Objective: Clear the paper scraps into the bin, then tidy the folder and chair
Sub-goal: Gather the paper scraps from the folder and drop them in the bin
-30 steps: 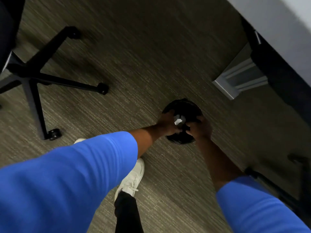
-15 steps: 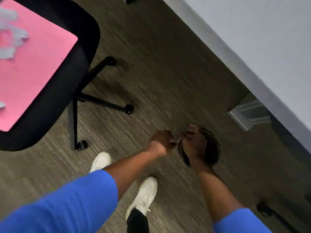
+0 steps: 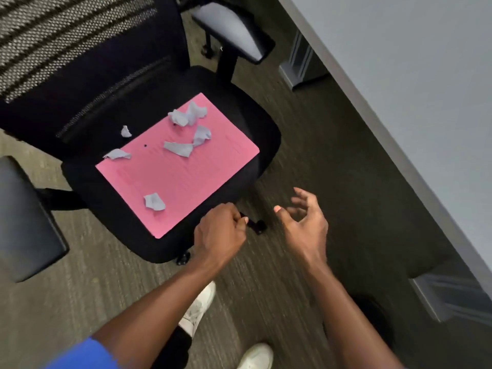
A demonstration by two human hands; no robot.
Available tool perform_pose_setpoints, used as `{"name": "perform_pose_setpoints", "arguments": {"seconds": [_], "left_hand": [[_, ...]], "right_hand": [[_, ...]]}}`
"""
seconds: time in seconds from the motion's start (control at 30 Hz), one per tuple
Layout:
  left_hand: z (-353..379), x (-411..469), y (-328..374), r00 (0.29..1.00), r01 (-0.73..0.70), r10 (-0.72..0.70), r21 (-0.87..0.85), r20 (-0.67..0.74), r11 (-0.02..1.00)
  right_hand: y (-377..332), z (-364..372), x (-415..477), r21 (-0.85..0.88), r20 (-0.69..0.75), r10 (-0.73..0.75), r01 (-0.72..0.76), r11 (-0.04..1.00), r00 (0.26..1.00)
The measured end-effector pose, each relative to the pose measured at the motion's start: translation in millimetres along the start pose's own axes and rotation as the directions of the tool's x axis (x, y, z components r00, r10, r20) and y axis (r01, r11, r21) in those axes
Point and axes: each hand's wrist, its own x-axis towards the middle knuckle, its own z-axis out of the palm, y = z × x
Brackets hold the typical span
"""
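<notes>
A pink folder (image 3: 186, 177) lies flat on the black seat of an office chair (image 3: 255, 129). Several crumpled pale paper scraps rest on it: a cluster (image 3: 190, 114) near its far corner, one (image 3: 154, 202) near its front, and one (image 3: 125, 131) on the seat just off the folder. My left hand (image 3: 219, 233) hovers at the seat's front edge with fingers curled shut; nothing shows in it. My right hand (image 3: 303, 222) is over the carpet to the right, fingers spread and empty. The black bin (image 3: 378, 318) is a dark blurred shape by my right forearm.
A grey desk (image 3: 412, 89) runs along the right side with metal legs (image 3: 298, 62) reaching the carpet. The chair's armrests (image 3: 234, 30) stick out at the back and at the left. My white shoes (image 3: 198, 307) stand on the carpet below.
Both hands have left the bin and risen toward the chair. The view has swung from the floor up to the seat, so the folder and scraps now fill the middle.
</notes>
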Motion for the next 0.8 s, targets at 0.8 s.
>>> {"name": "perform_pose_setpoints", "arguments": {"seconds": [0.8], "left_hand": [[-103.1, 111.2, -131.5, 0.889, 0.290, -0.333, -0.174, -0.315, 0.941]], "right_hand": [[-163.0, 217.5, 102.3, -0.493, 0.448, -0.183, 0.412, 0.766, 0.875]]}}
